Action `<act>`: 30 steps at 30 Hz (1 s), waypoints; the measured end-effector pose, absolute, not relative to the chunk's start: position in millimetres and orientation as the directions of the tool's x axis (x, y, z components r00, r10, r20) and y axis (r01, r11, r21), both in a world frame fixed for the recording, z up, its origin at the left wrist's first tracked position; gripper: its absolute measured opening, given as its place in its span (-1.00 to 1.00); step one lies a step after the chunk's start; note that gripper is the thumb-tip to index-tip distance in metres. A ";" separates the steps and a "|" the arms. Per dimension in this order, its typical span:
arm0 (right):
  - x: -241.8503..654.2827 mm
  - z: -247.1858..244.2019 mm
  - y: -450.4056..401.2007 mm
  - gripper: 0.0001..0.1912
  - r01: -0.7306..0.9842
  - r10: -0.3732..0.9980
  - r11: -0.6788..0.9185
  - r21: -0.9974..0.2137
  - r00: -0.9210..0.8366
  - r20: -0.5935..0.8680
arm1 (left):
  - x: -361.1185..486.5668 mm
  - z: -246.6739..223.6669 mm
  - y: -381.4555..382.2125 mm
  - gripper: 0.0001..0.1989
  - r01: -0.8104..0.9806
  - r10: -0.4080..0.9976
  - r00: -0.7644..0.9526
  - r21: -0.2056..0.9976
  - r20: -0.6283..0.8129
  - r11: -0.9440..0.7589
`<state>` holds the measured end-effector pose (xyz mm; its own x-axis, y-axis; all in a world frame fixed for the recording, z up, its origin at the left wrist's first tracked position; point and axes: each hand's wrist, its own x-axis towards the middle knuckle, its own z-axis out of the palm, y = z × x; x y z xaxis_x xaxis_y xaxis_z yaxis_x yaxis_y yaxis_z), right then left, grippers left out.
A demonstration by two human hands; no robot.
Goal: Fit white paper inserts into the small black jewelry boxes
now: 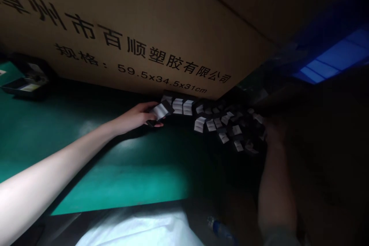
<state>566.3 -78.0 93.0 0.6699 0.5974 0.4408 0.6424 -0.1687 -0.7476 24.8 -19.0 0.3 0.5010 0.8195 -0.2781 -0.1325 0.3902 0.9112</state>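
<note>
My left hand comes in from the lower left and pinches a small black piece with a white label between fingers and thumb. Many similar labelled black pieces lie in a loose pile on the bench, running from that hand towards my right hand. That hand sits in deep shadow at the pile's right end. It touches or nearly touches the pieces, and the darkness hides its fingers.
A large cardboard carton printed with black Chinese characters and 59.5x34.5x31cm stands behind the pile, above a green bench mat. A dark tray sits far left. White sheeting and a blue-capped bottle lie below the mat's edge.
</note>
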 end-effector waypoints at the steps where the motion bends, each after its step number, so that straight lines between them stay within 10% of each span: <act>1: 558.7 98.8 -79.5 -0.72 0.617 0.585 -0.145 -0.774 0.684 0.436 | 25.3 -0.3 -18.7 -0.51 -0.137 0.818 0.503 0.910 -0.278 0.393; 10: 373.0 100.3 -82.4 -0.69 0.436 0.900 0.265 -0.860 0.209 0.383 | 23.0 -4.5 -18.2 -0.43 -0.145 0.815 0.496 0.897 -0.300 0.418; 15: 273.1 62.8 -78.4 -0.85 0.500 0.791 0.519 -0.693 0.027 0.612 | 24.7 -2.2 -19.6 -0.51 -0.131 0.823 0.503 0.918 -0.264 0.375; 30: 241.9 18.7 -95.6 -0.73 0.439 0.820 0.526 -0.728 -0.033 0.572 | 30.1 1.8 -19.2 -0.61 -0.221 0.835 0.503 0.901 -0.223 0.373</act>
